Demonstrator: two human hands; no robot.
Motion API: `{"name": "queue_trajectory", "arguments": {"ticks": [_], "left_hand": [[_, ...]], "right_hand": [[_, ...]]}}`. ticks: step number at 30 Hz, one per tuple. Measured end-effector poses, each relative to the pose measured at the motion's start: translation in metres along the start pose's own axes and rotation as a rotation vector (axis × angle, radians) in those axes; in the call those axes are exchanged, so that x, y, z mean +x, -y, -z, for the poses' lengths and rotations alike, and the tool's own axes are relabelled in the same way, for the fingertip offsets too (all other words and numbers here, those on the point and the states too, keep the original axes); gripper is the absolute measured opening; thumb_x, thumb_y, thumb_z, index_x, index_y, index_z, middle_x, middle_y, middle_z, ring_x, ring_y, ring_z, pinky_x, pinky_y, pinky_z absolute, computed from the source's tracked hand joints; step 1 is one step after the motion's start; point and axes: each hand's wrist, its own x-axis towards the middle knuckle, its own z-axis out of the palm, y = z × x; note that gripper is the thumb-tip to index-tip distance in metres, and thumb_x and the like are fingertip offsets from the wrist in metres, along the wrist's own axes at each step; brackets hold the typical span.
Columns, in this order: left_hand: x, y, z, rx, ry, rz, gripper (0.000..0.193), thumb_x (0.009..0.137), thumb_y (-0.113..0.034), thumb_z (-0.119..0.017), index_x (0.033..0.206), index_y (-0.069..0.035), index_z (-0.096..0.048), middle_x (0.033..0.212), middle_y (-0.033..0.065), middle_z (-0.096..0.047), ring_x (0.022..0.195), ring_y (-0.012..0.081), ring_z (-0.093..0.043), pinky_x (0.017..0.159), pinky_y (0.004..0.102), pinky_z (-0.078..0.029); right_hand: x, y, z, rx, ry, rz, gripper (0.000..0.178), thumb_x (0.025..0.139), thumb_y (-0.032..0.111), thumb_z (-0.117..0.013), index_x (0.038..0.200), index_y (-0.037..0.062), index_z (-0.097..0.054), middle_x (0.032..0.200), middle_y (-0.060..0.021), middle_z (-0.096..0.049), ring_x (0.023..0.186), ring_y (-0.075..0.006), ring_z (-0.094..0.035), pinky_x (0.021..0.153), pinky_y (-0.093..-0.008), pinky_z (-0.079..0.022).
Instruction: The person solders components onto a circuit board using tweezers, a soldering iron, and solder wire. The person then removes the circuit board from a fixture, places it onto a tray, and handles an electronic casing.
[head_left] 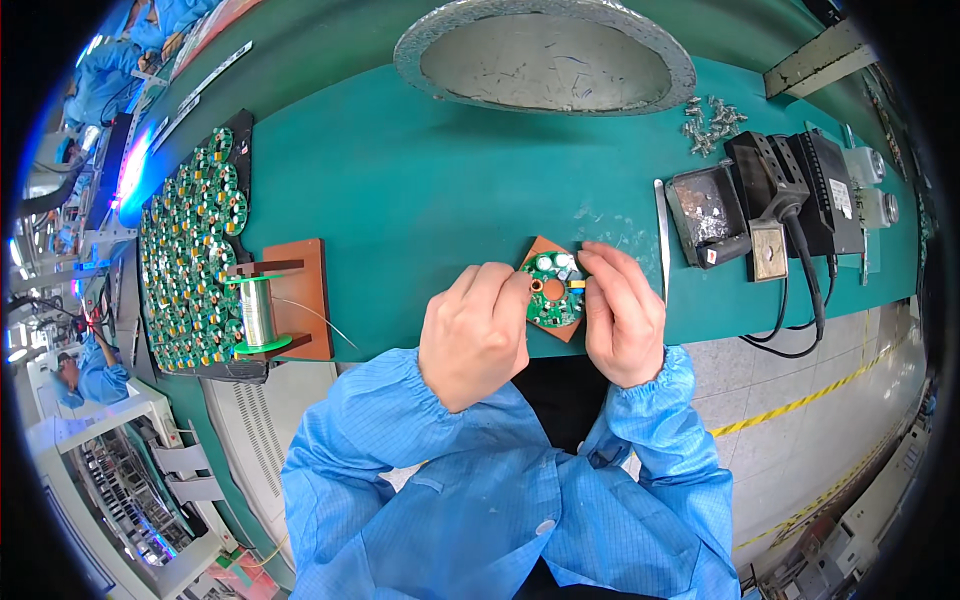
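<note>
A round green circuit board (547,308) with a hole in its middle lies on a small brown square block (566,331) at the bench's near edge. White, yellow and blue parts stand up from the board. My left hand (475,330) is closed, its thumb and finger pinched at the board's left rim. On the opposite side my right hand (625,315) is closed as well, with its fingertips at the board's right rim beside the blue and yellow part. Whether either hand also grips a small part is hidden by the fingers.
A solder wire spool (258,315) sits on a brown stand at left, beside a black tray (243,150) of many round boards. A large metallic hood (545,60) hangs at the back. Rightward are tweezers (662,240), a metal box (706,215), a soldering station (825,190) and loose metal parts (712,125).
</note>
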Motion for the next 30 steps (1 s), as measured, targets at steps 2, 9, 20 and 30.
{"name": "queue_trajectory", "arguments": {"ticks": [2, 9, 20, 30], "left_hand": [[-0.001, 0.001, -0.004, 0.019, -0.026, 0.007, 0.019, 0.072, 0.006, -0.067, 0.09, 0.002, -0.062, 0.085, 0.0135, -0.06, 0.071, 0.03, -0.062, 0.06, 0.0391, -0.051], [-0.006, -0.001, 0.003, 0.074, -0.091, 0.041, 0.02, 0.072, 0.005, -0.065, 0.091, 0.002, -0.061, 0.088, 0.0151, -0.061, 0.073, 0.0311, -0.062, 0.061, 0.0396, -0.053], [-0.009, -0.009, -0.007, 0.19, 0.071, 0.034, 0.028, 0.068, -0.004, -0.062, 0.095, 0.001, -0.058, 0.089, 0.0104, -0.053, 0.076, 0.0233, -0.061, 0.057, 0.0343, -0.051], [-0.009, 0.011, 0.003, -0.313, -0.071, 0.049, 0.023, 0.076, -0.006, -0.07, 0.096, 0.0, -0.061, 0.089, 0.0135, -0.063, 0.074, 0.0305, -0.064, 0.064, 0.0363, -0.053]], "right_hand": [[0.002, -0.003, -0.002, -0.009, 0.013, 0.004, 0.027, 0.08, -0.009, -0.06, 0.106, -0.0026, -0.063, 0.108, -0.0201, -0.064, 0.093, -0.035, -0.067, 0.077, -0.0367, -0.056], [0.01, 0.012, -0.003, 0.048, 0.039, -0.025, 0.028, 0.085, -0.011, -0.052, 0.111, -0.005, -0.061, 0.113, -0.0232, -0.063, 0.101, -0.0361, -0.065, 0.086, -0.0362, -0.052], [0.0, 0.012, 0.013, 0.058, 0.123, 0.036, 0.049, 0.072, 0.006, -0.063, 0.12, -0.0028, -0.058, 0.13, -0.0294, -0.049, 0.107, -0.0445, -0.06, 0.087, -0.0432, -0.051], [0.023, 0.033, 0.01, -0.245, 0.091, 0.056, 0.032, 0.074, 0.007, -0.07, 0.105, 0.0003, -0.065, 0.099, -0.0157, -0.065, 0.082, -0.0355, -0.059, 0.072, -0.0412, -0.05]]}}
